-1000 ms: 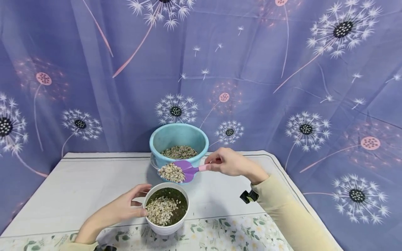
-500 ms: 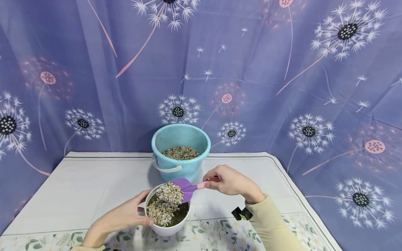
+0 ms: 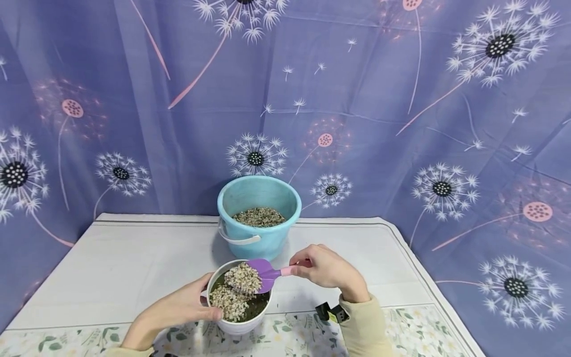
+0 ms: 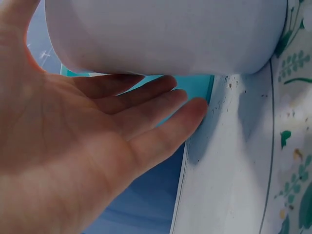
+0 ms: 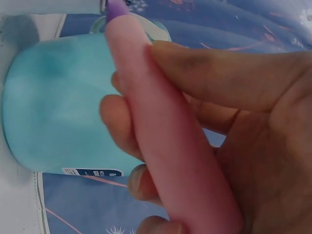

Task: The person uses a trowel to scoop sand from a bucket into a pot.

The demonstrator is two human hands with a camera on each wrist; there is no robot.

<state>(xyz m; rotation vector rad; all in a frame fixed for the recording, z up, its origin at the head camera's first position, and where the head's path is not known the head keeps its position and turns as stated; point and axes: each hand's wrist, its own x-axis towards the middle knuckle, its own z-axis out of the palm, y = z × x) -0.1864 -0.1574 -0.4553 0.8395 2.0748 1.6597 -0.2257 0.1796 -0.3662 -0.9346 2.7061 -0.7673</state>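
A purple trowel [image 3: 266, 275] with a pink handle [image 5: 156, 126] carries a heap of pale, coarse grains [image 3: 243, 278]. My right hand [image 3: 327, 267] grips that handle, thumb on one side and fingers curled round the other. The blade lies over the white flowerpot [image 3: 238, 327], which holds dark soil partly covered by the same pale grains [image 3: 229, 303]. At the pot's left, my left hand [image 3: 183, 303] holds it between the thumb near the rim and the fingers behind. In the left wrist view several fingers [image 4: 165, 129] extend loosely along the pot's side.
Behind the pot stands a light blue bucket [image 3: 258, 243] with a white handle and a layer of grains [image 3: 259, 217] inside. A white cloth [image 3: 147, 253] with a floral front band [image 3: 308, 332] covers the table. A dandelion-print curtain [image 3: 200, 139] hangs behind.
My right hand has brought the loaded trowel down and nearer, from in front of the bucket to over the pot. My left hand has closed in on the pot's side, its thumb reaching further across.
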